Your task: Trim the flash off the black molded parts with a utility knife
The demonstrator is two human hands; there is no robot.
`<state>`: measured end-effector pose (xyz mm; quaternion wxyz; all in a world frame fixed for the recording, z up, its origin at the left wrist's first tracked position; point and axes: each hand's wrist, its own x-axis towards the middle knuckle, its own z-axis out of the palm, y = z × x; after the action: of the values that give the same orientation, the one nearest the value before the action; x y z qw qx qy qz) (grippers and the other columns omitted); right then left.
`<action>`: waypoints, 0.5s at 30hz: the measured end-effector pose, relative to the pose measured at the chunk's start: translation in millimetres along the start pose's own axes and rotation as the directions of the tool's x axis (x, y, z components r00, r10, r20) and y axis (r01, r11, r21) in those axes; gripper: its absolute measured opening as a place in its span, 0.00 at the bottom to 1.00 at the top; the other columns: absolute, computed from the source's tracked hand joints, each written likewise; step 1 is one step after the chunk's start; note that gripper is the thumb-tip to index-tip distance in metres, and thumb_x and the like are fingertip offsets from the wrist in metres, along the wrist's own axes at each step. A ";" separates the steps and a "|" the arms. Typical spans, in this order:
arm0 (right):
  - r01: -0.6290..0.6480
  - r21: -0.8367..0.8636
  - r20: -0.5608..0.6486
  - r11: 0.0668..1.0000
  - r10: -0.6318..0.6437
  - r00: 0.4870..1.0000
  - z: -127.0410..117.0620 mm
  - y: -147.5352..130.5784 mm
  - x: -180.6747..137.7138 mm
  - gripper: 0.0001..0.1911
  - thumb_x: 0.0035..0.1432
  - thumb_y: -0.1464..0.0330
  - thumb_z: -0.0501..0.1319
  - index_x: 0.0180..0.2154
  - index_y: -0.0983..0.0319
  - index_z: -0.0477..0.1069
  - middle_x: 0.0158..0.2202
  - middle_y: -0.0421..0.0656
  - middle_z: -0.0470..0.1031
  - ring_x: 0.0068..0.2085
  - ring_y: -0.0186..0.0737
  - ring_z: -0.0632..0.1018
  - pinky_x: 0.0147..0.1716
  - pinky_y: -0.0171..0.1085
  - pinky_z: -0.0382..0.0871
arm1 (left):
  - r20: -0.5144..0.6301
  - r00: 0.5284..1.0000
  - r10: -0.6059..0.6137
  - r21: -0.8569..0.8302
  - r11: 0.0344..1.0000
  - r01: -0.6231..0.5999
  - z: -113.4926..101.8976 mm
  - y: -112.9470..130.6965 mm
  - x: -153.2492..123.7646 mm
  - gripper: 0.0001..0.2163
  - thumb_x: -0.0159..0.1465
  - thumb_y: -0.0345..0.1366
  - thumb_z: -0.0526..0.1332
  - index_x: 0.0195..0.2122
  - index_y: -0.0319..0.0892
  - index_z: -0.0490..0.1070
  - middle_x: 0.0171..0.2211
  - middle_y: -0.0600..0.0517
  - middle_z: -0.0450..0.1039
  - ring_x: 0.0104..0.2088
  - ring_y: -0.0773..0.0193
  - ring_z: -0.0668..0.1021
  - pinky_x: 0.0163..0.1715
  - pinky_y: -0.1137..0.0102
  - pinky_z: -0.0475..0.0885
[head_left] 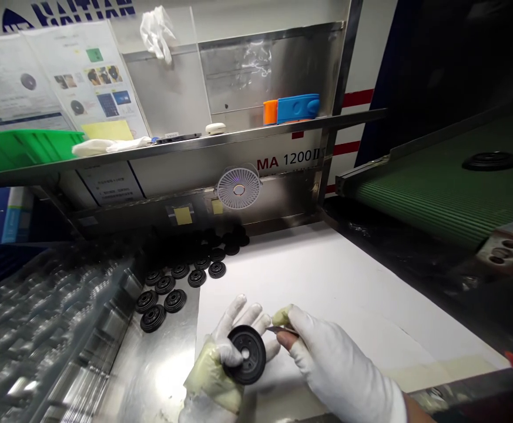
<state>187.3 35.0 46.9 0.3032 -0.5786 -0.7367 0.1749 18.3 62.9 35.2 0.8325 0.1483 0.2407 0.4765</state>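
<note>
My left hand (pixel 214 370), in a white glove with yellowed covering, grips a round black ribbed part (pixel 252 343) with a hole at its centre. The thumb lies across the part's face and the other fingers reach behind it. Close to its right rim, my right hand (pixel 339 361) in a white glove pinches a small pointed blade (pixel 275 329), its tip toward the part. Whether the tip touches the rim I cannot tell. Bare skin shows at one right fingertip. Beyond my left hand, several similar black round parts (pixel 175 300) lie on the metal table.
Clear plastic trays (pixel 62 305) are stacked at the left. White paper (pixel 327 282) covers the table's middle. A green conveyor belt (pixel 432 182) at the right carries a black part (pixel 489 161). A small fan (pixel 239 188) hangs under a shelf (pixel 238 138) holding a green bin (pixel 27 145).
</note>
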 end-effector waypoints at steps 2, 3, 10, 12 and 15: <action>-0.006 -0.002 0.081 1.000 0.006 0.997 -4.2 -0.9 2.9 0.04 0.59 0.70 0.52 0.32 0.56 0.63 0.29 0.35 0.72 0.29 0.36 0.73 0.29 0.34 0.63 | 0.017 1.000 -0.023 0.032 0.999 0.023 -3.1 1.4 -0.9 0.40 0.37 0.18 0.49 0.57 0.38 0.54 0.52 0.40 0.66 0.54 0.47 0.65 0.53 0.48 0.58; -0.004 -0.007 0.110 1.000 0.005 0.994 -6.3 -1.5 4.7 0.04 0.59 0.70 0.52 0.31 0.56 0.63 0.28 0.35 0.71 0.28 0.35 0.72 0.28 0.34 0.62 | 0.017 0.999 -0.031 0.044 0.999 0.030 -4.2 1.6 -1.1 0.41 0.36 0.18 0.49 0.57 0.38 0.54 0.52 0.40 0.66 0.54 0.47 0.65 0.53 0.49 0.58; 0.004 -0.141 0.275 0.990 0.035 0.961 -30.4 -22.2 7.3 0.07 0.52 0.71 0.56 0.23 0.57 0.65 0.24 0.34 0.71 0.26 0.35 0.71 0.23 0.33 0.56 | 0.031 0.999 -0.011 0.117 0.993 0.007 -3.0 -3.5 -0.8 0.41 0.33 0.19 0.50 0.55 0.39 0.56 0.49 0.41 0.69 0.53 0.48 0.67 0.54 0.51 0.58; -0.102 -0.160 0.396 0.982 0.158 0.905 -40.1 -28.5 -0.8 0.06 0.47 0.71 0.59 0.22 0.55 0.68 0.26 0.33 0.73 0.28 0.36 0.73 0.23 0.33 0.56 | 0.019 1.000 -0.005 0.132 0.991 0.002 -2.5 -4.7 -0.4 0.40 0.34 0.19 0.50 0.54 0.40 0.58 0.49 0.42 0.69 0.53 0.49 0.67 0.54 0.51 0.59; -0.251 -0.144 0.438 0.957 0.289 0.852 -48.2 -23.0 -15.5 0.02 0.44 0.66 0.61 0.23 0.51 0.70 0.30 0.34 0.73 0.29 0.38 0.74 0.21 0.32 0.58 | -0.011 1.000 0.010 0.138 0.990 -0.008 -2.6 -4.6 1.3 0.39 0.34 0.19 0.50 0.53 0.40 0.61 0.49 0.42 0.69 0.53 0.49 0.68 0.54 0.52 0.60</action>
<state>203.7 9.4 93.5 0.0714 -0.6311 -0.7049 0.3158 20.7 61.8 30.4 0.8168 0.2037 0.2770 0.4632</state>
